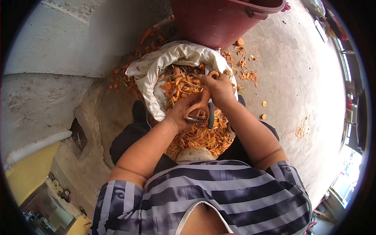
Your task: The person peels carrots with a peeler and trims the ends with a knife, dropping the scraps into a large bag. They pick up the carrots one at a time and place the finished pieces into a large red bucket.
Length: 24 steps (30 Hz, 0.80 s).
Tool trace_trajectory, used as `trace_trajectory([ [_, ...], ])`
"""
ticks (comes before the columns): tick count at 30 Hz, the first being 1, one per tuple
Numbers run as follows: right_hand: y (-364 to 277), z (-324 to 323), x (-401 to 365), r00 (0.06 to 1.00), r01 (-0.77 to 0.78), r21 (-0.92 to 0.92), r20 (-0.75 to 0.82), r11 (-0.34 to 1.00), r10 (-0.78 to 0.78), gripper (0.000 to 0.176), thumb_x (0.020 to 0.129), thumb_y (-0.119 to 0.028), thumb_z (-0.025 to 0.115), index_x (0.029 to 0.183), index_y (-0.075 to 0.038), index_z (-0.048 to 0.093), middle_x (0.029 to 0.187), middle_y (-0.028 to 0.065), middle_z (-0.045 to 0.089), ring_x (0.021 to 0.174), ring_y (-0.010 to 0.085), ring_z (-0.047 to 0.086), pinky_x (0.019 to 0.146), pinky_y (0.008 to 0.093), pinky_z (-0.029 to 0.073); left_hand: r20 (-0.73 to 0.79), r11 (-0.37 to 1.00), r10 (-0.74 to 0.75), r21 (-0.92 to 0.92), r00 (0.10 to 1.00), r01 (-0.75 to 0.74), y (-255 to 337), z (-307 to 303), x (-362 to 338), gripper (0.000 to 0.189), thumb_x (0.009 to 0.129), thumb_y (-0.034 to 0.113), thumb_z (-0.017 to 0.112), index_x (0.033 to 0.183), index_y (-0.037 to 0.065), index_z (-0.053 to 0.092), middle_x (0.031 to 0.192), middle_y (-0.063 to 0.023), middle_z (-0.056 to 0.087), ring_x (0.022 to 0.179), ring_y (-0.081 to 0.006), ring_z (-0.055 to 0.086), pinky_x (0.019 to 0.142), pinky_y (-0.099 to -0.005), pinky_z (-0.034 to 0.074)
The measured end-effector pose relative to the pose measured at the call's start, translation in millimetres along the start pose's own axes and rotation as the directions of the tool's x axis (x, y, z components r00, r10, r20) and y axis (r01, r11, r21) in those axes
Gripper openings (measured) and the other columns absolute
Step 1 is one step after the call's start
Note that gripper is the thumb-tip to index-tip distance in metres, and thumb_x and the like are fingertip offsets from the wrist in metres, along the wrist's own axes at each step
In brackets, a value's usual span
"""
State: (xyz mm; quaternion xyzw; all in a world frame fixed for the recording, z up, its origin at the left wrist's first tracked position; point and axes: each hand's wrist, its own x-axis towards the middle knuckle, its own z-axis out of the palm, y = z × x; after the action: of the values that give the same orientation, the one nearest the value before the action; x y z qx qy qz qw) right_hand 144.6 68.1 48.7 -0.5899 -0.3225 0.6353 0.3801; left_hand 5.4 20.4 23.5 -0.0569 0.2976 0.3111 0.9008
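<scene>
An orange Y-shaped peeler (204, 102) with a metal blade lies between my two hands, above a white sack full of orange peelings. My right hand (220, 89) is closed on the handle end of the peeler. My left hand (183, 112) is curled at its forked head, by the blade; some of its fingers are hidden. Just right of the peeler head is a dark, narrow object (211, 116) that I cannot make out. The white sack (150, 88) has its rim rolled outward. Orange peelings (188, 83) and cut ends show inside it.
A large dark red tub (219, 24) stands beyond the sack. Scraps and round carrot slices (263, 103) lie on the concrete floor (290, 78). A rough grey wall (51, 51) rises at the left. My knees are on both sides of the sack.
</scene>
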Motion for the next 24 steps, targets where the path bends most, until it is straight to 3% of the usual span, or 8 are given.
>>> trace_trajectory([
  [4,8,-30,40,0.957,0.018,0.016,-0.29,1.0,-0.012,0.024,0.072,-0.018,0.066,0.079,0.002,0.056,0.063,0.0047,0.053,0.051,0.0116,0.048,0.046,0.025,0.039,0.023,0.995,-0.049,0.087,0.999,0.047,-1,-18,7,0.029,0.091,0.029,0.041,0.107,0.007,0.049,0.09,-0.0095,0.055,0.073,-0.0167,0.054,0.058,-0.0284,0.047],
  [6,-2,-52,59,0.883,0.161,0.11,-0.46,0.981,-0.094,0.026,0.073,-0.02,0.066,0.081,0.003,0.057,0.063,0.0065,0.053,0.051,0.0141,0.05,0.045,0.0269,0.04,0.069,0.998,-0.051,0.047,0.996,0.048,-1,-15,6,0.031,0.09,0.032,0.043,0.107,0.007,0.049,0.088,-0.0091,0.054,0.07,-0.0157,0.052,0.055,-0.0264,0.043],
  [9,-7,-50,49,0.93,0.142,0.243,-0.364,0.96,-0.046,0.026,0.073,-0.019,0.066,0.081,0.003,0.057,0.063,0.0074,0.053,0.052,0.0154,0.051,0.045,0.0282,0.041,0.059,0.999,-0.025,0.039,0.998,0.023,0,-13,4,0.032,0.09,0.032,0.044,0.109,0.007,0.048,0.087,-0.0079,0.053,0.07,-0.0147,0.051,0.054,-0.025,0.042],
  [12,-1,-9,13,0.999,0.019,0.097,-0.05,0.995,-0.014,0.024,0.072,-0.018,0.068,0.079,0.002,0.057,0.063,0.0048,0.053,0.053,0.0128,0.048,0.047,0.0264,0.039,-0.021,0.994,0.039,0.099,0.999,-0.037,3,-7,0,0.031,0.09,0.031,0.045,0.11,0.007,0.047,0.087,-0.0071,0.053,0.07,-0.0141,0.051,0.053,-0.0244,0.042],
  [15,-6,-4,9,0.997,-0.004,-0.08,-0.071,0.997,-0.002,0.023,0.071,-0.018,0.068,0.079,0.0,0.058,0.063,0.0034,0.052,0.054,0.0116,0.047,0.048,0.0256,0.038,-0.015,0.997,0.018,0.078,1.0,-0.016,1,6,-5,0.03,0.09,0.03,0.046,0.11,0.007,0.047,0.087,-0.0065,0.053,0.071,-0.0138,0.052,0.054,-0.0249,0.044],
  [17,-1,-31,38,0.978,-0.021,0.062,-0.205,0.998,0.033,0.021,0.072,-0.017,0.067,0.079,0.0,0.058,0.064,0.0036,0.052,0.054,0.0117,0.048,0.047,0.0257,0.039,0.113,0.996,-0.047,0.084,0.993,0.038,4,-3,-3,0.03,0.09,0.03,0.047,0.109,0.007,0.047,0.087,-0.0064,0.053,0.072,-0.014,0.052,0.057,-0.0262,0.047],
  [21,-9,-44,49,0.92,0.135,0.27,-0.392,0.953,-0.019,0.02,0.074,-0.017,0.066,0.079,0.0,0.058,0.064,0.003,0.053,0.053,0.0116,0.048,0.048,0.0244,0.038,0.012,0.977,0.035,0.212,0.999,-0.036,3,-4,-4,0.03,0.09,0.032,0.044,0.108,0.009,0.048,0.087,-0.006,0.053,0.07,-0.0141,0.053,0.059,-0.0279,0.05],
  [24,-8,-23,19,0.997,0.073,0.183,-0.019,0.98,-0.071,0.019,0.073,-0.018,0.067,0.076,-0.002,0.057,0.062,0.002,0.051,0.053,0.0109,0.046,0.049,0.0233,0.038,0.031,0.994,-0.004,0.105,1.0,0.0,3,-12,0,0.031,0.091,0.035,0.043,0.108,0.01,0.048,0.087,-0.0058,0.053,0.068,-0.014,0.053,0.058,-0.028,0.05],
])
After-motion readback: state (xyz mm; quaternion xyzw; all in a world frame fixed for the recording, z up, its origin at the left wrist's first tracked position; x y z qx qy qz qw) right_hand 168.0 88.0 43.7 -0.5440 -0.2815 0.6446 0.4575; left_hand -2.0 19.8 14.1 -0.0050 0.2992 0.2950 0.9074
